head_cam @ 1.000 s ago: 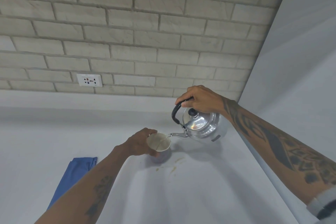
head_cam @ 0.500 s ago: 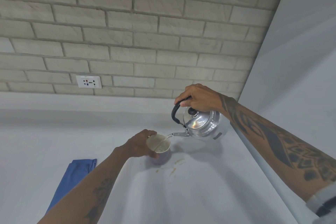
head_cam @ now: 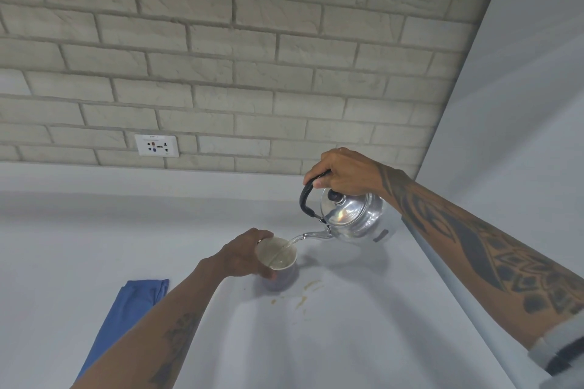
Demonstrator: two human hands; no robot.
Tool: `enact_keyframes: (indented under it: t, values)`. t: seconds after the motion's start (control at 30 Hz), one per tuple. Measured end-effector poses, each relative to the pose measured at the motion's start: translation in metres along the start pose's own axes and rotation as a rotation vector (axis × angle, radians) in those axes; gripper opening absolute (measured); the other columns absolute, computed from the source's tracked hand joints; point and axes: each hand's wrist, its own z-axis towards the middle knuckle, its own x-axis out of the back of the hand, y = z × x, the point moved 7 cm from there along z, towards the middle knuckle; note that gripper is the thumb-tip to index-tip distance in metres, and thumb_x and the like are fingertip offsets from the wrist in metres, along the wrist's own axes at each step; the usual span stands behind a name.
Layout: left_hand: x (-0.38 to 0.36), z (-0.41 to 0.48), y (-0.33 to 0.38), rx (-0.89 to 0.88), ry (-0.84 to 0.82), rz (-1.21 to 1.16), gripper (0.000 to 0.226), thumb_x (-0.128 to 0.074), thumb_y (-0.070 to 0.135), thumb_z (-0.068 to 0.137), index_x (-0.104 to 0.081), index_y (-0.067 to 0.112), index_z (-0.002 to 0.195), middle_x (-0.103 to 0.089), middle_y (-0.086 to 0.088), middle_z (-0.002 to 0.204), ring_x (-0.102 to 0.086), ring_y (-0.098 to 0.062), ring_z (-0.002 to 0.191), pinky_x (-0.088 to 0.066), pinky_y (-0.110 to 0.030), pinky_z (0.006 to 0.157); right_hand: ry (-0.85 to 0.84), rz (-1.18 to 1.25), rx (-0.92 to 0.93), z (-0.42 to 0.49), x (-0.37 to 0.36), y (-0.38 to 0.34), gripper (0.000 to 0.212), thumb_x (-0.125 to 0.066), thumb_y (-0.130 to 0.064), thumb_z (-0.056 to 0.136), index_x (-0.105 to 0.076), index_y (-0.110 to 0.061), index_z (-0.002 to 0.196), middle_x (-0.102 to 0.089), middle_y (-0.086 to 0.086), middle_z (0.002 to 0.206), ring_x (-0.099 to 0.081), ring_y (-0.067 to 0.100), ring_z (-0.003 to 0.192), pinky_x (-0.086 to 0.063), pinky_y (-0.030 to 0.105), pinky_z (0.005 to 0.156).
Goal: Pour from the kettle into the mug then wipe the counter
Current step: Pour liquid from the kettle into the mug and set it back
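Note:
A shiny metal kettle (head_cam: 354,218) with a black handle hangs tilted above the white counter (head_cam: 347,341), its spout pointing left. My right hand (head_cam: 343,172) grips the handle from above. A thin stream of water runs from the spout into a pale mug (head_cam: 278,259) standing on the counter. My left hand (head_cam: 243,254) is wrapped around the mug's left side. Small brown stains (head_cam: 303,294) lie on the counter just right of the mug. A blue cloth (head_cam: 126,313) lies on the counter to the left, partly behind my left forearm.
A pale brick wall (head_cam: 221,57) runs along the back with a white power socket (head_cam: 156,145) low on it. A plain grey wall (head_cam: 512,136) closes the counter on the right, close to the kettle.
The kettle has tipped a little further and water now streams into the mug. Both hands keep their grips; the view has shifted slightly.

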Motion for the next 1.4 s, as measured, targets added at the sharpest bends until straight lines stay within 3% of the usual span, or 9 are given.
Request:
enact_keyframes:
  t: [0.2,0.43,0.6,1.0,1.17,1.3,1.4]
  values:
    - [0.001,0.001,-0.002,0.010,-0.005,-0.011,0.097,-0.092,0.041,0.052,-0.045,0.030,0.136,-0.046,0.013,0.127,-0.047,-0.013,0.115,-0.043,-0.026,0.095,-0.002,-0.028,0.021,0.000,0.004,-0.003,0.023,-0.060,-0.021,0.093,-0.074,-0.029,0.109,-0.045,-0.025,0.069,-0.045,-0.009,0.073,-0.034,0.011,0.068]
    - [0.000,0.000,-0.002,0.022,-0.013,-0.041,0.095,-0.092,0.037,0.053,-0.045,0.030,0.136,-0.046,0.013,0.126,-0.048,-0.013,0.114,-0.043,-0.020,0.082,-0.021,-0.051,0.030,0.002,0.006,-0.007,0.023,-0.060,-0.021,0.092,-0.074,-0.028,0.109,-0.048,-0.023,0.069,-0.050,0.001,0.073,-0.044,0.025,0.076]
    - [-0.002,0.001,0.000,0.022,-0.035,-0.094,0.091,-0.093,0.023,0.058,-0.045,0.026,0.136,-0.044,0.007,0.128,-0.047,-0.013,0.109,-0.043,-0.010,0.067,-0.014,-0.059,0.040,0.003,0.008,-0.009,0.023,-0.060,-0.020,0.092,-0.074,-0.028,0.109,-0.048,-0.022,0.069,-0.050,0.001,0.071,-0.041,0.022,0.071]
    - [-0.002,0.004,-0.005,0.024,-0.023,-0.079,0.094,-0.093,0.027,0.056,-0.045,0.027,0.137,-0.045,0.009,0.126,-0.047,-0.013,0.111,-0.040,-0.009,0.067,-0.039,-0.096,0.056,0.007,0.011,-0.011,0.022,-0.061,-0.022,0.092,-0.074,-0.028,0.108,-0.052,-0.018,0.069,-0.061,0.014,0.079,-0.043,0.023,0.069]
    - [-0.002,0.003,-0.004,0.026,-0.021,-0.042,0.097,-0.092,0.033,0.054,-0.044,0.027,0.138,-0.045,0.010,0.127,-0.047,-0.014,0.113,-0.042,-0.017,0.081,-0.026,-0.112,0.071,0.010,0.013,-0.012,0.022,-0.061,-0.021,0.092,-0.074,-0.027,0.108,-0.050,-0.024,0.067,-0.053,0.004,0.074,-0.042,0.022,0.072]
    - [-0.003,0.004,-0.003,0.026,-0.033,-0.070,0.092,-0.092,0.022,0.059,-0.044,0.026,0.137,-0.044,0.007,0.127,-0.047,-0.013,0.108,-0.040,-0.008,0.066,-0.032,-0.123,0.088,0.011,0.013,-0.015,0.021,-0.061,-0.022,0.092,-0.074,-0.027,0.108,-0.049,-0.025,0.067,-0.056,0.009,0.082,-0.044,0.026,0.076]
    - [-0.001,0.003,-0.002,0.017,-0.016,-0.036,0.093,-0.092,0.029,0.057,-0.044,0.028,0.137,-0.045,0.009,0.126,-0.046,-0.012,0.111,-0.040,-0.013,0.076,-0.030,-0.125,0.098,0.013,0.014,-0.015,0.021,-0.061,-0.022,0.091,-0.074,-0.028,0.107,-0.050,-0.025,0.067,-0.059,0.012,0.084,-0.049,0.030,0.079]
